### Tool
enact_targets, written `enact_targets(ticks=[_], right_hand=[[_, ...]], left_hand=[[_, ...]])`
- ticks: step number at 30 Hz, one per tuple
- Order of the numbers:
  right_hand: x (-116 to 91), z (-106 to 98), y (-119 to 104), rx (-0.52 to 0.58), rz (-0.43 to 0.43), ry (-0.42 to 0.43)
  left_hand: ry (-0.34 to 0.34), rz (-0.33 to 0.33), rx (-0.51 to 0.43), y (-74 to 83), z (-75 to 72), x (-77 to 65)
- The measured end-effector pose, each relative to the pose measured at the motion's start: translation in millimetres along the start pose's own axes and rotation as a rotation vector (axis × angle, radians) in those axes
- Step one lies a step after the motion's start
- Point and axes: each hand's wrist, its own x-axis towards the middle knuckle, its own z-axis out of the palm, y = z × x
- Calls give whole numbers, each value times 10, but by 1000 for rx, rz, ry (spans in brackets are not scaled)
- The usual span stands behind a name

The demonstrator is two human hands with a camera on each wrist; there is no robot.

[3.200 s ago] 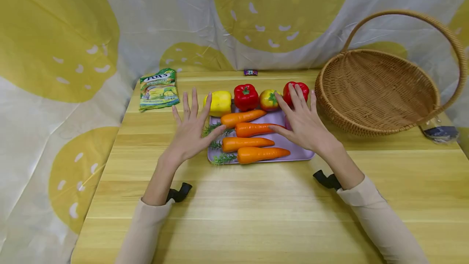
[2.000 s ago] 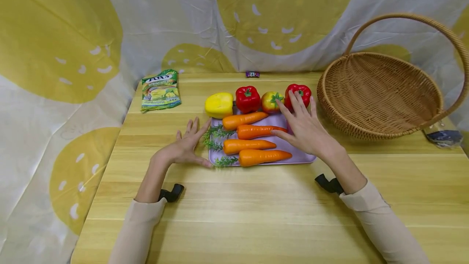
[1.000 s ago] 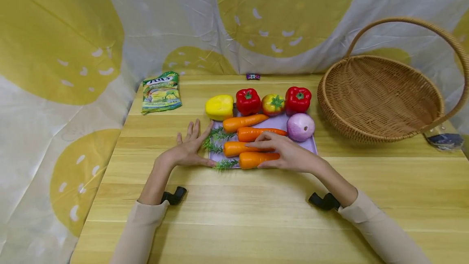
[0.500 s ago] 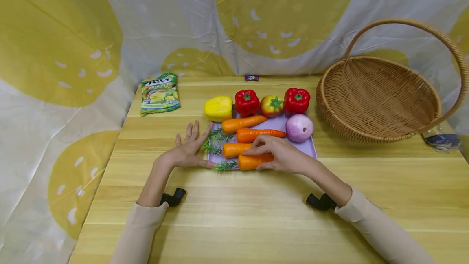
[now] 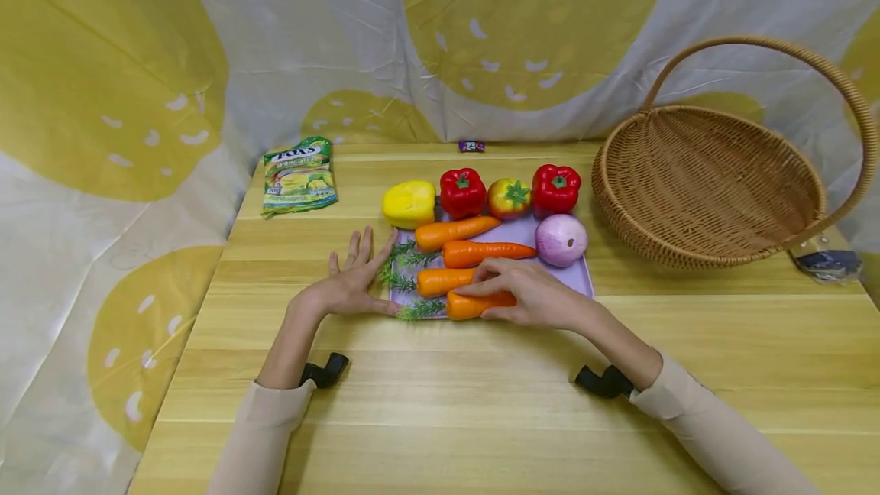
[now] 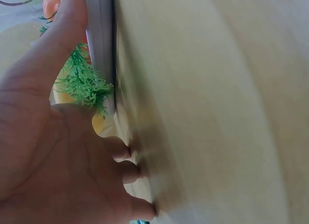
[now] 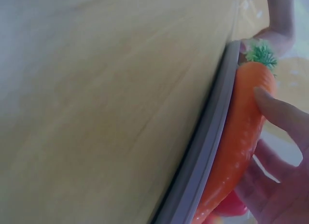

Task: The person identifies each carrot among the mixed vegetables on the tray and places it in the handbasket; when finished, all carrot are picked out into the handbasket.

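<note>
Four-sided lilac tray bears several orange carrots with green tops. Along its near edge lies the front carrot, its tip hidden behind my right hand. That hand pinches it, thumb on the near side and fingers on the far side; the right wrist view shows the thumb on the carrot's skin. My left hand is spread at the tray's left side, thumb at the near corner and index finger toward the far corner. In the left wrist view its fingertips reach the table beside the tray wall.
A yellow pepper, two red peppers, a tomato and a purple onion line the tray's back and right. A wicker basket stands right, a candy bag left, a small purple wrapped sweet behind.
My left hand has come down from above to the tray's left side. My right hand has left the back right, uncovering the onion, and taken hold of the front carrot.
</note>
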Motion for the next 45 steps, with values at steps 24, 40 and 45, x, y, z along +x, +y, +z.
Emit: enact_targets(ticks=[24,40,45], right_hand=[[-529,-1325,7,84,44,326],[-582,-2429,534,132,575,404],[-606,-2559,808,148,652,298]], left_hand=[[-15,-32,-41,174,-98,-116],[9,-8,-57,61,-35,-59],[4,-25,-36,101,-37,-56]])
